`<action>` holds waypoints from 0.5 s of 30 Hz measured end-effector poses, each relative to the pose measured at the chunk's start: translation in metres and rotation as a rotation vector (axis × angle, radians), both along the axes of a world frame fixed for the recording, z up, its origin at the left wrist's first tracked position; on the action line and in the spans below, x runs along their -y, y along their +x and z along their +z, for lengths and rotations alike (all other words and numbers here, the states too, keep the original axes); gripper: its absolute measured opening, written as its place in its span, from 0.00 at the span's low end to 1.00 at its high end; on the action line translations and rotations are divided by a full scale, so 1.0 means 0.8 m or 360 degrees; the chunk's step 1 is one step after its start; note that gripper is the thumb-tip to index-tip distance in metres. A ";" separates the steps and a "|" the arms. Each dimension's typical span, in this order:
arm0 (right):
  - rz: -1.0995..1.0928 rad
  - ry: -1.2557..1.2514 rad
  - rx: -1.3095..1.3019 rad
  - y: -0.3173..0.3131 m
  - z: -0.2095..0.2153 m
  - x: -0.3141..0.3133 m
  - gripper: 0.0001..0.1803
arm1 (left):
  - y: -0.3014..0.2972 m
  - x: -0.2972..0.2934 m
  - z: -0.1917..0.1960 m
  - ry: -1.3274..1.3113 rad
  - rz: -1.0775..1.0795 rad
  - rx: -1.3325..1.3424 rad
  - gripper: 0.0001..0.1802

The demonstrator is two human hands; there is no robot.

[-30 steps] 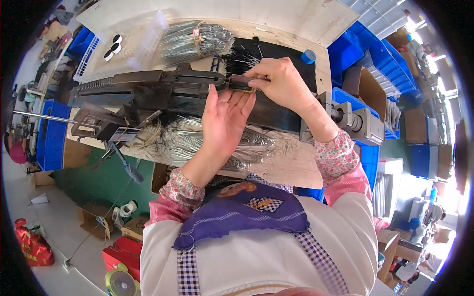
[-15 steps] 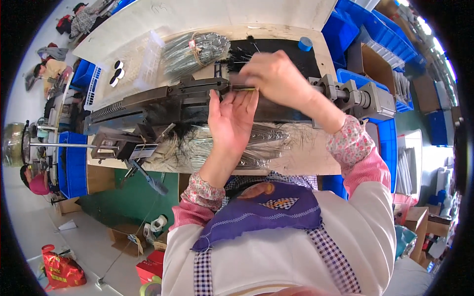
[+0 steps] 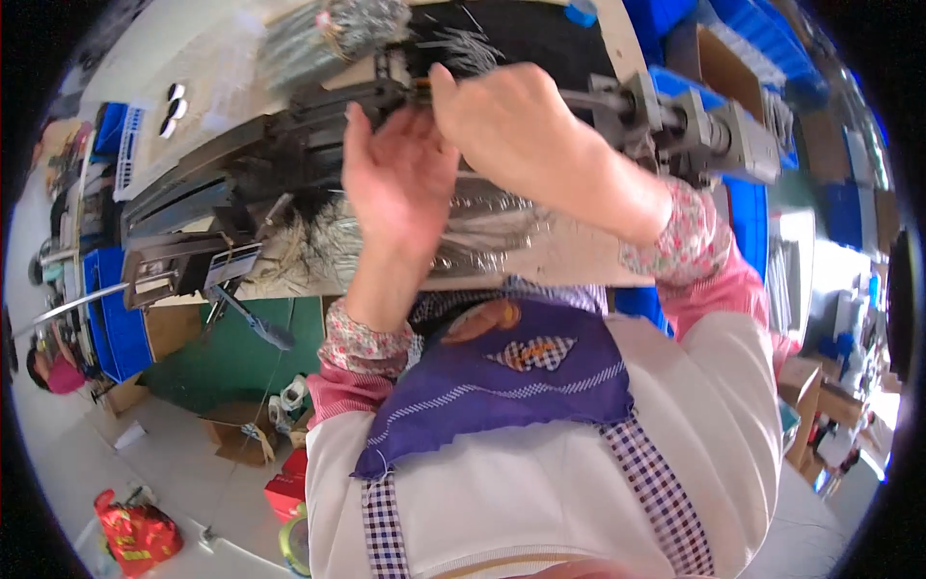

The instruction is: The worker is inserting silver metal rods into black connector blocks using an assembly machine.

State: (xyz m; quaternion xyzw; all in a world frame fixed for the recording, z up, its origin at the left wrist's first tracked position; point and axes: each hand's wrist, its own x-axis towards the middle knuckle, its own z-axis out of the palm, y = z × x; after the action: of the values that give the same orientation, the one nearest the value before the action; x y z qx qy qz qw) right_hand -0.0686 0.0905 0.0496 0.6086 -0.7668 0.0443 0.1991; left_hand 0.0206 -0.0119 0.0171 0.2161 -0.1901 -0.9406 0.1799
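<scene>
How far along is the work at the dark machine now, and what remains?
Done: cannot tell; no finished pieces can be told apart. In hand: both hands meet at the dark machine; the right hand pinches something small at its top, and the left hand is raised open beside it. Left: bundles of thin metal pieces in clear bags lie on the bench below, and another bundle behind.

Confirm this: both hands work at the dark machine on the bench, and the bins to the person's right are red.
One thing is wrong: the bins are blue, not red, as the head view shows. The left hand and right hand do work at the dark machine.
</scene>
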 end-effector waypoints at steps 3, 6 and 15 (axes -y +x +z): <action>-0.0154 0.0070 0.0080 -0.011 -0.005 0.003 0.18 | -0.007 0.012 -0.003 -0.0030 -0.0127 -0.0128 0.26; -0.0047 -0.0218 0.0510 -0.010 -0.014 -0.031 0.16 | -0.010 0.006 -0.015 -0.0107 -0.0183 -0.0150 0.23; -0.0174 0.0386 0.1165 0.056 -0.158 -0.161 0.12 | 0.000 -0.062 -0.077 0.0013 -0.0288 0.0095 0.19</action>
State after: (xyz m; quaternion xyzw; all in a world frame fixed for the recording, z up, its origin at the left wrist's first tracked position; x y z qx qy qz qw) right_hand -0.0236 0.2192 -0.0764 0.5298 -0.8182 0.1567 -0.1590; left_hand 0.0207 0.0379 -0.0446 0.2267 -0.2102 -0.9470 0.0876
